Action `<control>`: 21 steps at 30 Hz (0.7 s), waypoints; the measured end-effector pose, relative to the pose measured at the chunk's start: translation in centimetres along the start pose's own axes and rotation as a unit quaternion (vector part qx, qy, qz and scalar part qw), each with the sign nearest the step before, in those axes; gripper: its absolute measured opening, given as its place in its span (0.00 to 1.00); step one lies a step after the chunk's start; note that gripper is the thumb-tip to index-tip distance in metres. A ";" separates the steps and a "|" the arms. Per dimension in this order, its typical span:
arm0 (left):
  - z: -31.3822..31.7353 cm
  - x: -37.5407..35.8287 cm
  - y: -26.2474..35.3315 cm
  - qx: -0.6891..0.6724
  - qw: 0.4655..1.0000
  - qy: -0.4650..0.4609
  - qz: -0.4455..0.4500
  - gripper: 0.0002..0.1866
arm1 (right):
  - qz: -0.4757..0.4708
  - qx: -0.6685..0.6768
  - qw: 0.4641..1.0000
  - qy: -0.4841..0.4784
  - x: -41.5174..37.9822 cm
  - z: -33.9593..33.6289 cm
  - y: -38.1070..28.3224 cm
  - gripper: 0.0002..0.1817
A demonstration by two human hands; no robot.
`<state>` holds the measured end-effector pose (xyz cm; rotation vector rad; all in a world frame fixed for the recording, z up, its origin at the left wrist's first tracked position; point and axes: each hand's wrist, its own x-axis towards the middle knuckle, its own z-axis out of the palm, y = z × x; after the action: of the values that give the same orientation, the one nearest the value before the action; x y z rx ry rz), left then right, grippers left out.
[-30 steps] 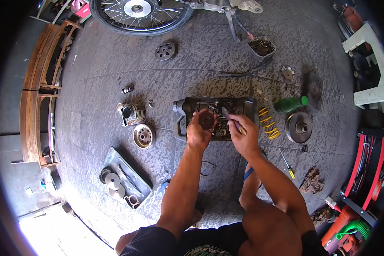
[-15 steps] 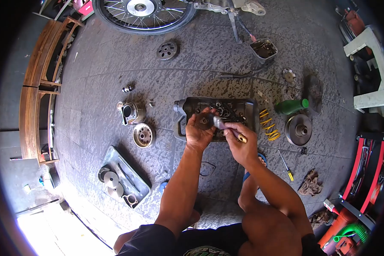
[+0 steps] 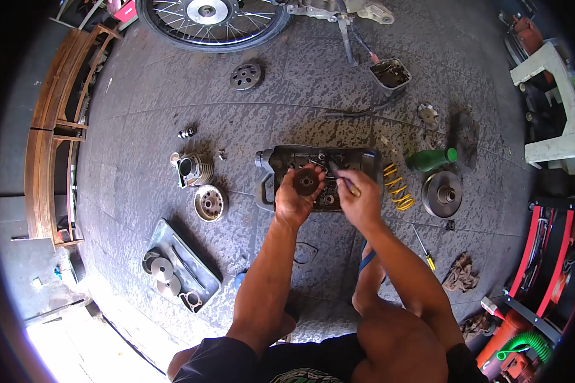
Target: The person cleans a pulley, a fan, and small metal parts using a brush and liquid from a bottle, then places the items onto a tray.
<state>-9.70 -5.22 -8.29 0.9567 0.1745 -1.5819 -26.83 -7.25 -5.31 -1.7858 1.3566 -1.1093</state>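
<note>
My left hand (image 3: 291,203), palm up, has its fingers curled round a dark, round metal disc (image 3: 306,182) with a hole in its middle. In my right hand (image 3: 362,204) is a paintbrush (image 3: 352,187), gripped by its handle. Its bristles point away from me, over the small parts, and are hard to make out. Both hands are above a black plastic jug (image 3: 262,191) lying on its side with its upper face cut away. Several small dark metal parts (image 3: 329,199) lie inside it, partly hidden by my hands.
Left on the floor are an engine cylinder (image 3: 201,171), a round drum (image 3: 209,203) and a tray (image 3: 201,271) with discs. Right are a yellow spring (image 3: 397,188), green bottle (image 3: 431,159), pulley (image 3: 441,195), screwdriver (image 3: 425,249) and rag (image 3: 461,273). A wheel (image 3: 217,41) stands ahead.
The brush has come off the disc and now points away from me over the jug. My left hand still holds the disc. The whole view has shifted slightly.
</note>
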 end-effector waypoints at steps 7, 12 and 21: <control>-1.2 1.9 1.0 0.313 0.940 0.067 0.117 0.20 | 0.219 0.002 0.974 -0.053 4.9 -5.6 4.4 0.15; -1.6 0.2 0.2 0.652 0.723 0.117 0.197 0.23 | 0.072 -0.102 0.966 0.229 3.8 -8.0 1.4 0.28; 0.5 0.0 -1.7 0.847 0.502 0.166 0.050 0.42 | 0.033 -0.324 0.889 -0.321 1.7 1.2 2.5 0.58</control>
<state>-11.41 -5.05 -8.59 2.6603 -1.4750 -0.9843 -26.59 -9.58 -7.55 -2.2525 1.4116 0.0561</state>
